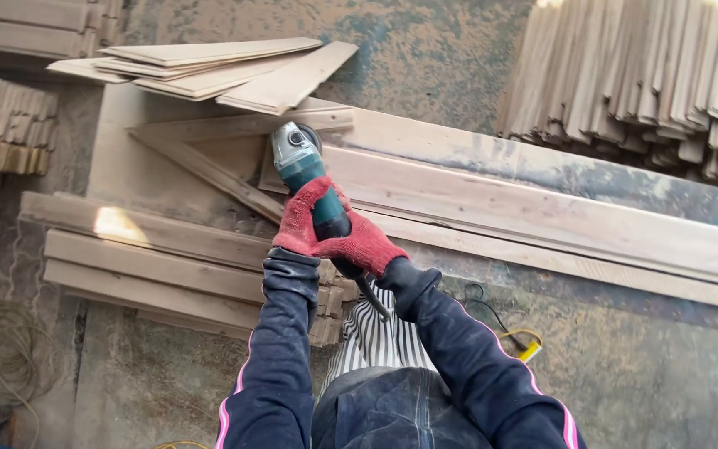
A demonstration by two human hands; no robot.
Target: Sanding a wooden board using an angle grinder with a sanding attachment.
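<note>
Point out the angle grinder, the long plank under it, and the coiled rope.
angle grinder (297, 158), head view, on its grey metal gear head.
long plank (542, 208), head view, on its bare top face.
coiled rope (2, 349), head view, on the coil's loops at the left.

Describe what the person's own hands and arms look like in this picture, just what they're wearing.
Both the left hand and the right hand wear red knitted work gloves that look worn and dusty. The arms are covered by dark navy jacket sleeves, shiny and creased, each with a thin pink stripe running down its length. No bare parts show.
</note>
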